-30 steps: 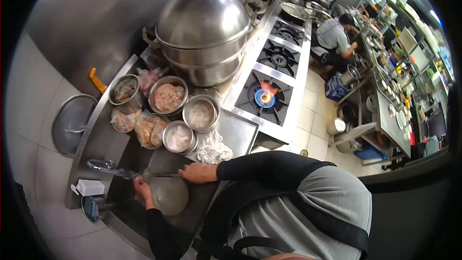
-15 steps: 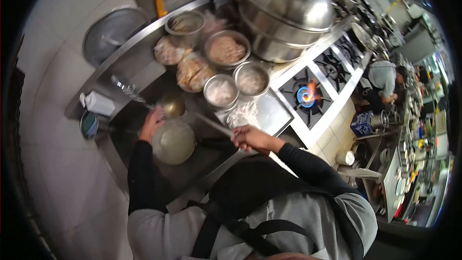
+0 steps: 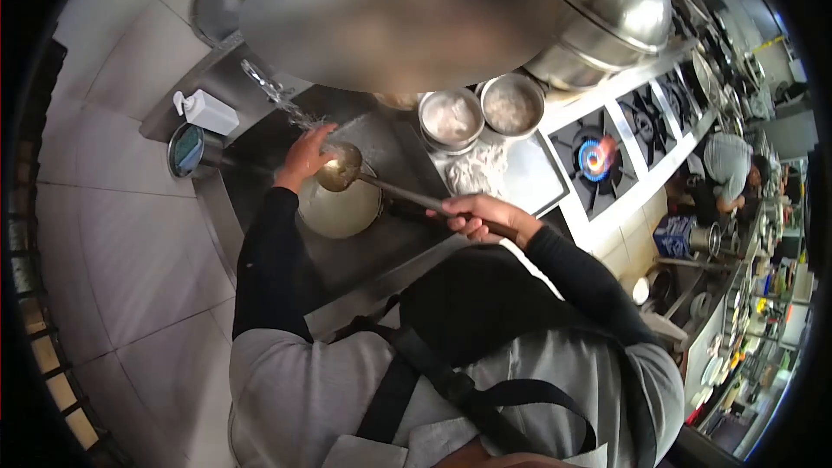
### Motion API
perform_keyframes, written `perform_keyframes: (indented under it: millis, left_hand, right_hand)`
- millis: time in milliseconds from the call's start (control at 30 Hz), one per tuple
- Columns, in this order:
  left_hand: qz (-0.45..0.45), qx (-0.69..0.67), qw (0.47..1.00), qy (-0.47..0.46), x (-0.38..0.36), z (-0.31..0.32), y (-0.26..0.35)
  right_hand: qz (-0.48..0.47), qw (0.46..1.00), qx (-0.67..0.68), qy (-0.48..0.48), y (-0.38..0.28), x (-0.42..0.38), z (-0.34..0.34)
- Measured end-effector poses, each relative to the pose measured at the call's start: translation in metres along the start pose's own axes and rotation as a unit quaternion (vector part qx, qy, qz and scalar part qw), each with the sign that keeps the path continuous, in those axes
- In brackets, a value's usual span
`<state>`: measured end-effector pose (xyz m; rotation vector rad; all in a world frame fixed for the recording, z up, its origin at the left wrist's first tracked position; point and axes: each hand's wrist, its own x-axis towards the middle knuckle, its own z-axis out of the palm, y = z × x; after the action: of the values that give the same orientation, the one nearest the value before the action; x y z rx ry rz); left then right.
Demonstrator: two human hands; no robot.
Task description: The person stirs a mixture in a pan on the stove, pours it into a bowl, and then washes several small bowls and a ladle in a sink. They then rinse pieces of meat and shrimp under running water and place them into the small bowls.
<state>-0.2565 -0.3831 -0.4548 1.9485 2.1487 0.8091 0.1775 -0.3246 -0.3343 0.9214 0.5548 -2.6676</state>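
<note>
A long-handled ladle (image 3: 400,194) is in my right hand (image 3: 485,218), whose fingers wrap round its handle. The ladle's round metal bowl (image 3: 340,172) hangs over a pan (image 3: 340,215) that stands in the steel sink (image 3: 269,217). My left hand (image 3: 305,158) is beside the ladle bowl, fingers stretched out at the stream of water. That water (image 3: 305,118) runs from a metal tap (image 3: 260,76) on the sink's back edge.
Two metal bowls (image 3: 451,117) of pale food and a whitish cloth-like heap (image 3: 479,170) stand to the right. A gas burner burns with a blue flame (image 3: 594,160). A soap bottle (image 3: 208,113) is at left. A person (image 3: 728,169) bends at the far counter.
The ladle bowl has moved from beyond the pan to over it, next to my left hand. My right hand has shifted slightly back along with it. The camera view has shifted.
</note>
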Motion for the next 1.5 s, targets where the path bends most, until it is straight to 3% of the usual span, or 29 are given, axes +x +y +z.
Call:
perform_keyframes:
  millis: [67,133,167,233,267,300,333,367,400,467,500,567,633,667,700,733,767,867,933,967,1000,1033,1067,1133,1200,1233,1333,1433,1500]
  left_hand:
    - [-0.003,0.083,0.969,-0.233,-0.006,-0.008,0.01]
    - [0.016,0.03,0.987,-0.159,-0.015,0.002,-0.014]
    - [-0.049,0.036,0.988,-0.139,-0.013,0.004,-0.019]
    - [-0.159,0.007,0.982,-0.103,-0.01,0.005,-0.028]
    - [-0.159,0.007,0.981,-0.107,-0.007,0.008,-0.045]
    - [-0.165,-0.125,0.977,-0.059,0.0,0.012,-0.066]
    - [-0.168,-0.253,0.953,-0.011,0.003,0.014,-0.079]
    - [-0.136,-0.322,0.935,-0.054,0.01,-0.003,-0.047]
    - [-0.137,-0.323,0.935,-0.054,0.01,0.003,-0.022]
    - [-0.117,-0.353,0.899,-0.232,0.008,0.01,0.011]
    - [-0.121,-0.351,0.901,-0.224,0.007,0.002,0.011]
    - [-0.101,-0.239,0.896,-0.361,0.01,-0.012,0.008]
    - [-0.175,-0.098,0.883,-0.424,0.025,-0.014,-0.068]
    - [0.053,0.07,0.981,-0.176,0.023,-0.021,-0.091]
    - [-0.174,0.15,0.968,-0.105,0.045,-0.034,-0.073]
    - [-0.069,0.034,0.997,0.012,0.059,-0.049,-0.074]
    - [0.028,0.077,0.996,0.028,0.07,-0.062,-0.076]
    - [0.053,-0.035,0.992,-0.11,0.082,-0.064,-0.063]
    - [0.156,0.127,0.956,-0.211,0.081,-0.016,-0.142]
    - [0.027,0.209,0.92,-0.33,0.079,-0.038,-0.086]
    - [0.009,0.264,0.894,-0.361,0.074,-0.041,-0.076]
    - [-0.044,0.294,0.897,-0.328,0.064,-0.061,-0.027]
    - [0.074,0.249,0.944,-0.202,0.051,-0.045,-0.072]
    - [-0.031,0.152,0.987,-0.029,0.057,-0.057,-0.026]
    - [0.091,0.142,0.982,0.085,0.064,-0.057,-0.015]
    - [0.095,0.145,0.981,0.09,0.069,-0.057,-0.018]
    - [0.086,0.38,0.885,-0.255,0.077,-0.058,-0.052]
    - [0.012,0.53,0.785,-0.32,0.055,-0.049,-0.111]
    - [-0.021,0.441,0.853,-0.278,0.031,-0.043,-0.127]
  right_hand:
    - [-0.007,0.999,0.009,-0.05,0.003,0.001,-0.006]
    - [0.0,0.998,0.024,-0.06,0.0,-0.004,0.004]
    - [-0.033,0.992,-0.124,0.017,0.0,-0.005,0.015]
    - [-0.082,0.9,-0.411,0.122,0.002,0.004,0.01]
    - [-0.08,0.902,-0.408,0.121,0.012,0.015,-0.008]
    - [-0.143,0.708,-0.663,0.197,0.021,0.024,-0.03]
    - [-0.189,0.435,-0.843,0.253,0.025,0.032,-0.041]
    - [-0.133,0.498,-0.815,0.266,0.011,0.01,-0.014]
    - [-0.131,0.481,-0.831,0.248,0.007,0.001,-0.012]
    - [-0.171,0.442,-0.844,0.25,0.003,-0.015,0.007]
    - [-0.175,0.438,-0.848,0.243,0.0,-0.022,0.017]
    - [-0.136,0.477,-0.837,0.233,-0.004,-0.034,0.032]
    - [-0.17,0.443,-0.852,0.222,-0.002,-0.048,0.036]
    - [-0.2,0.409,-0.864,0.216,0.001,-0.062,0.038]
    - [-0.152,0.402,-0.874,0.225,-0.001,-0.081,0.054]
    - [-0.154,0.436,-0.855,0.234,0.0,-0.095,0.056]
    - [-0.2,0.462,-0.831,0.238,0.0,-0.113,0.06]
    - [-0.302,0.505,-0.766,0.261,-0.006,-0.164,0.081]
    - [-0.41,0.499,-0.707,0.289,-0.009,-0.181,0.088]
    - [-0.378,0.484,-0.708,0.348,-0.01,-0.188,0.088]
    - [-0.349,0.461,-0.707,0.407,-0.011,-0.197,0.087]
    - [-0.377,0.494,-0.654,0.431,-0.01,-0.197,0.068]
    - [-0.33,0.524,-0.627,0.473,-0.011,-0.213,0.071]
    - [-0.403,0.525,-0.562,0.496,-0.004,-0.229,0.053]
    - [-0.487,0.471,-0.547,0.492,-0.011,-0.241,0.012]
    - [-0.495,0.54,-0.477,0.486,-0.02,-0.258,0.011]
    - [-0.558,0.622,-0.308,0.455,-0.05,-0.311,-0.006]
    - [-0.564,0.563,-0.326,0.509,-0.077,-0.39,-0.025]
    - [-0.552,0.451,-0.358,0.604,-0.1,-0.436,-0.052]
